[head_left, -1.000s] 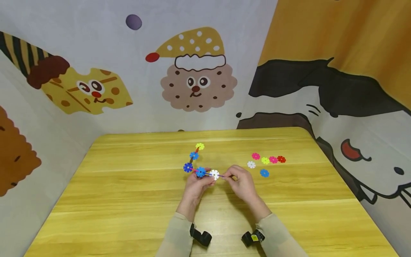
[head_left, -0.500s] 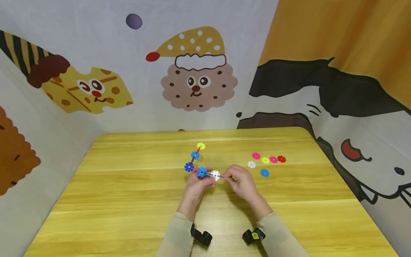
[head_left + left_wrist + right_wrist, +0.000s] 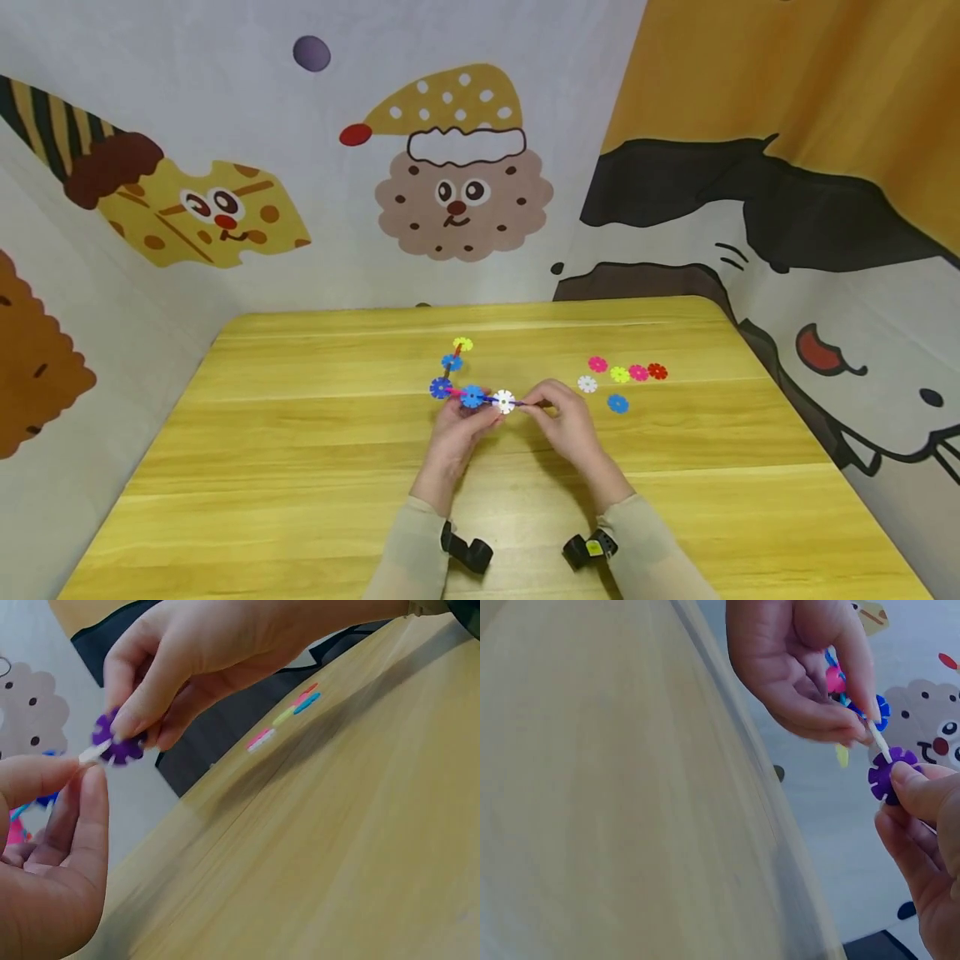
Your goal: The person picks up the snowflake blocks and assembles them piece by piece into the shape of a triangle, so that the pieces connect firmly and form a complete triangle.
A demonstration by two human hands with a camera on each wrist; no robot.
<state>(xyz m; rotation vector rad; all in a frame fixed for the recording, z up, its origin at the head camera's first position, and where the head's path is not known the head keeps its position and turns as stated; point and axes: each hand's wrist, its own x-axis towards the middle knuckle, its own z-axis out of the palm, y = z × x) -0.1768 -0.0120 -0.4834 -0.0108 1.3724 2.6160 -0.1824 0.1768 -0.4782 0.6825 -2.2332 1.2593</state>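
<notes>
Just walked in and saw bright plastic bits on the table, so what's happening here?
A person is joining snowflake-shaped plastic discs. The left hand holds a chain of linked discs by its white disc, while the right hand pinches a purple disc and sets it edge-on against the white one. Six loose discs lie on the wooden table, to the right of the hands.
</notes>
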